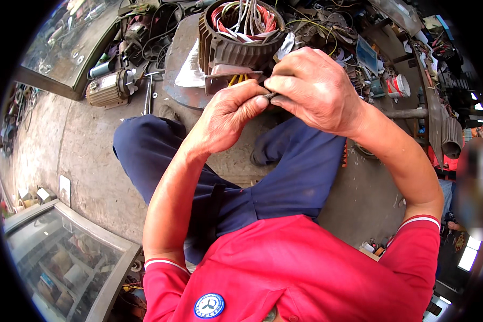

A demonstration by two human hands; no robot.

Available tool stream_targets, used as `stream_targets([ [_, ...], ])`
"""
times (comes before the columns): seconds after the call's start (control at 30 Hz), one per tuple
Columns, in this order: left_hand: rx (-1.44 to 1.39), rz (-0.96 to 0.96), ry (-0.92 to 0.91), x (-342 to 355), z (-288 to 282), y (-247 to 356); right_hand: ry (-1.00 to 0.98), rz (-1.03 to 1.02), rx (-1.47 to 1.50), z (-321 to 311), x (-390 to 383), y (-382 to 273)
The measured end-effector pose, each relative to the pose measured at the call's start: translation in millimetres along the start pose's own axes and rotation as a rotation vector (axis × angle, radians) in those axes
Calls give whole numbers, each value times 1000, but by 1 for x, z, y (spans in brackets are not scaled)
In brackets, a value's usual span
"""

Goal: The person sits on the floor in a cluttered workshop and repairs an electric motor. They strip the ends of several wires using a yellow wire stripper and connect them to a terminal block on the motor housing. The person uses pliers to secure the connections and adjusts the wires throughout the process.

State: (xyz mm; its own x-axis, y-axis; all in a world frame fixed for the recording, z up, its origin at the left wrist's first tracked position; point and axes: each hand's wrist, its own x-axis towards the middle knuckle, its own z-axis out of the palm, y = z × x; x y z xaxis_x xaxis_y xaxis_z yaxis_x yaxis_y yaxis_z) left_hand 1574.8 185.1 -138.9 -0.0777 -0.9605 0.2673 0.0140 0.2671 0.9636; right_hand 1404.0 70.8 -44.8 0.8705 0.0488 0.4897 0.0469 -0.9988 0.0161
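Both hands meet in front of a finned motor housing (233,53), which stands with its open end up and has red and white wire windings (252,24) inside. My left hand (228,115) pinches one end of a small dark piece (271,95), thumb against forefinger. The thumb and fingers of my right hand (319,88) close on the other end of it. The piece is mostly covered by the fingertips, and its kind does not show. Just behind the fingers, yellow wires (239,79) come out of the terminal box opening on the housing's near side.
The housing rests on a round metal plate (177,88). A small electric motor (108,88) lies on the floor at left, beside a metal-framed table (48,80). A glass-topped cabinet (121,247) stands lower left. Tangled parts and a white bucket (398,86) crowd the right.
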Motion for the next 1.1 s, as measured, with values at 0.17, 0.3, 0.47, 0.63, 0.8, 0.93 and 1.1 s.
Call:
stream_targets([
  [0.17,-8,-25,-3,-1,3,1,-148,64,35,-1,0,-4],
  [0.3,368,243,182,5,18,-1,-203,772,567,10,-7,-14],
  [0.47,92,58,375,4,22,-4,-162,1010,936,13,1,-8],
  [0.63,-772,-27,612,3,-9,-15,185,1162,795,64,-43,3],
  [0.8,-1104,-98,712,-9,-17,-25,348,1757,1464,127,-77,-44],
  [0.93,-1347,-108,653,-12,-22,-34,629,1530,2078,170,-74,-50],
  [1.1,-1212,-172,673,-11,-24,-41,686,1230,2379,180,-70,-49],
])
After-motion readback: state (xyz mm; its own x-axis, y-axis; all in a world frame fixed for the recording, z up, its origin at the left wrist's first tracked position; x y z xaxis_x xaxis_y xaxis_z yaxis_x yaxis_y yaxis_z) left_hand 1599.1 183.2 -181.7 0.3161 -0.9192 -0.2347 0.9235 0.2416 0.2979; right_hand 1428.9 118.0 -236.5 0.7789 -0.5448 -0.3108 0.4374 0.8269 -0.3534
